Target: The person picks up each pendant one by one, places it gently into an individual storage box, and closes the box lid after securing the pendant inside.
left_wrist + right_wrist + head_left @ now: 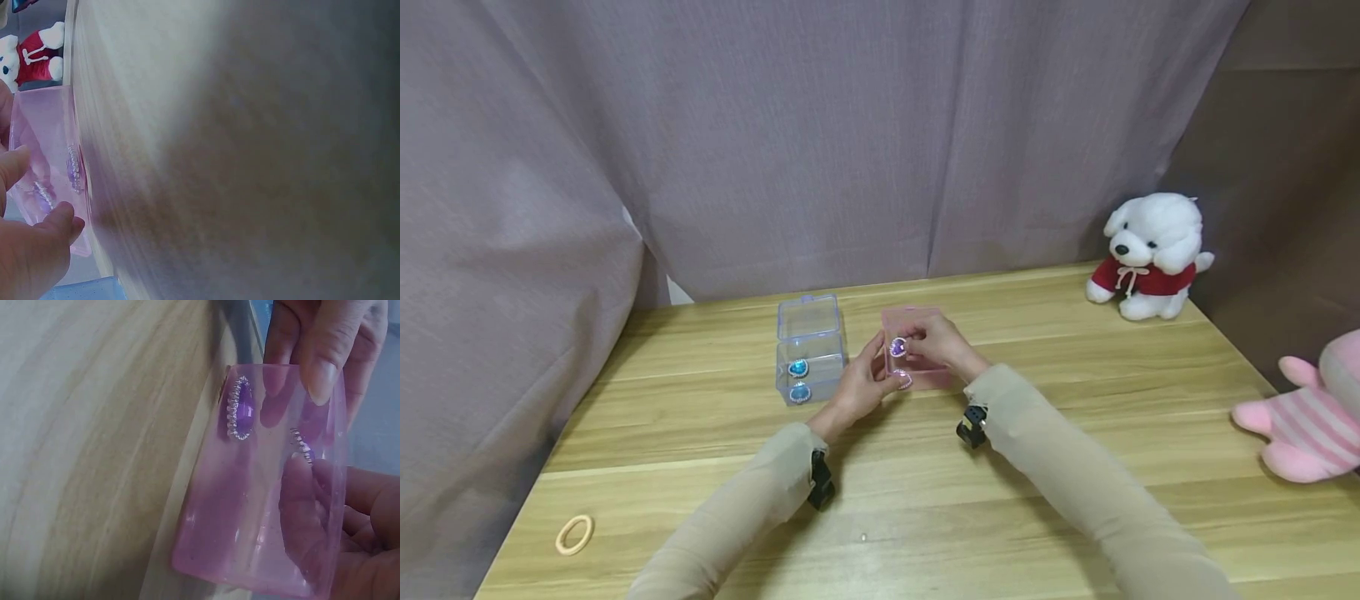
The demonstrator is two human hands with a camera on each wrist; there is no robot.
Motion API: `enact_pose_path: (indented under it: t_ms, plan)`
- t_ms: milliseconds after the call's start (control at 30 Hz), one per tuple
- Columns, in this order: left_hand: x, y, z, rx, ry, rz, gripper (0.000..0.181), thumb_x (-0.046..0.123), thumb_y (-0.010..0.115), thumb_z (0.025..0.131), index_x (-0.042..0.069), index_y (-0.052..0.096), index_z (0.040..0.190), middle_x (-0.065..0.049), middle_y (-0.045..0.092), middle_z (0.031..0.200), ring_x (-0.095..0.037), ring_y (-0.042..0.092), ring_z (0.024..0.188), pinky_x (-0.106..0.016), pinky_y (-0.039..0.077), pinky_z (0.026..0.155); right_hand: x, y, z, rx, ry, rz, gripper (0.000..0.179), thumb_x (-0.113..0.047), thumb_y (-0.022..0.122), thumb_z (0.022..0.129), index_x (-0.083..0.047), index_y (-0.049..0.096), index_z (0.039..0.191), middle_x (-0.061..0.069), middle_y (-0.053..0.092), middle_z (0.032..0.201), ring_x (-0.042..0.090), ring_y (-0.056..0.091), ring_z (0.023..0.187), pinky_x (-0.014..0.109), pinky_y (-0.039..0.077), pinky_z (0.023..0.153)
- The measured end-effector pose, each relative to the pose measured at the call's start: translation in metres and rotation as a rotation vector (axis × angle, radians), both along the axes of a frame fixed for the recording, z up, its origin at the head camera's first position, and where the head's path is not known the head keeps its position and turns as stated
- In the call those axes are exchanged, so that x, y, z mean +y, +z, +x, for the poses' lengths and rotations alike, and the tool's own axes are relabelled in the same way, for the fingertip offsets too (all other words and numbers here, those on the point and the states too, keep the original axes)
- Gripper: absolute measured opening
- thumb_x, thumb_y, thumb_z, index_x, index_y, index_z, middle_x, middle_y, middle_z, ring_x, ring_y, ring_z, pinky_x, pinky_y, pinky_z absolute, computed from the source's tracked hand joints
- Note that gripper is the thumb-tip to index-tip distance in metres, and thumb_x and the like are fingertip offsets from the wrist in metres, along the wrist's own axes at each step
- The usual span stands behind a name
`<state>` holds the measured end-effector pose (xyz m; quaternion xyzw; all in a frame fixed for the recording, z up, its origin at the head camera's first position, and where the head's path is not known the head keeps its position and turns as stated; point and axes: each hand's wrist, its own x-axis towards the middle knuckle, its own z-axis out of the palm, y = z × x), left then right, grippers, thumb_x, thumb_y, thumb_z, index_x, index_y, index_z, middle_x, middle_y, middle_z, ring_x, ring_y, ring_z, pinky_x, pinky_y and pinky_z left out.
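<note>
My left hand [859,387] grips the left end of a clear pink plastic box [934,381], thumb at its front wall. My right hand [943,343] reaches inside the box and pinches a purple gem with a beaded silver rim [898,347]. In the right wrist view this gem [302,447] shows through the pink wall at the fingertips. A second purple gem [244,411] lies low in the box, near the left-hand end. To the left stands a clear blue box [829,385] with its lid raised, holding two blue gems [799,368] with similar rims.
A white plush dog [1157,250] in a red top sits at the back right. A pink striped plush toy [1303,425] lies at the right edge. Near the front left is a wooden ring [575,535]. A grey curtain [820,150] hangs behind the wooden table [910,517].
</note>
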<state>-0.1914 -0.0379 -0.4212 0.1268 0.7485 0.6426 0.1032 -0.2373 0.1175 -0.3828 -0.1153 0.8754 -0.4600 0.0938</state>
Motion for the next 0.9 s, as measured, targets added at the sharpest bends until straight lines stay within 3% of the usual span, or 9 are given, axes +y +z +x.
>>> enact_pose_path:
  t_ms: [233, 467, 700, 900]
  plan:
    - [-0.0002, 0.0003, 0.0015, -0.009, 0.003, -0.021, 0.087, -0.006, 0.066, 0.082, 0.003, 0.013, 0.150, -0.024, 0.033, 0.147, -0.033, 0.043, 0.130, -0.028, 0.047, 0.100, -0.0032, -0.0042, -0.0014, -0.054, 0.032, 0.064, 0.016, 0.008, 0.062, 0.083, 0.010, 0.067, 0.098, 0.022, 0.069, 0.092, 0.013, 0.061, 0.068, 0.021, 0.058, 0.065]
    - [0.0011, 0.0007, 0.0016, -0.010, -0.002, -0.002, 0.086, -0.008, 0.064, 0.082, 0.002, 0.013, 0.150, -0.019, 0.021, 0.154, -0.032, 0.042, 0.131, -0.027, 0.046, 0.100, -0.0045, -0.0056, -0.0023, -0.078, 0.026, 0.059, 0.018, 0.011, 0.061, 0.082, 0.012, 0.066, 0.099, 0.024, 0.068, 0.093, 0.014, 0.062, 0.068, 0.022, 0.059, 0.066]
    - [-0.0001, -0.0002, 0.0020, 0.016, 0.000, -0.046, 0.083, -0.002, 0.066, 0.084, 0.002, 0.015, 0.150, -0.024, 0.033, 0.147, -0.032, 0.043, 0.130, -0.030, 0.046, 0.101, -0.0031, -0.0032, 0.0000, -0.062, 0.046, 0.094, 0.019, 0.010, 0.060, 0.083, 0.011, 0.066, 0.101, 0.023, 0.068, 0.097, 0.020, 0.065, 0.077, 0.023, 0.058, 0.070]
    - [-0.0003, 0.0007, 0.0029, 0.006, -0.003, -0.034, 0.083, -0.002, 0.065, 0.084, 0.004, 0.015, 0.150, -0.025, 0.034, 0.146, -0.033, 0.043, 0.130, -0.031, 0.046, 0.101, 0.0003, 0.0013, 0.0018, -0.062, 0.076, 0.126, 0.021, 0.006, 0.058, 0.086, 0.009, 0.065, 0.105, 0.023, 0.067, 0.105, 0.028, 0.063, 0.092, 0.026, 0.056, 0.079]
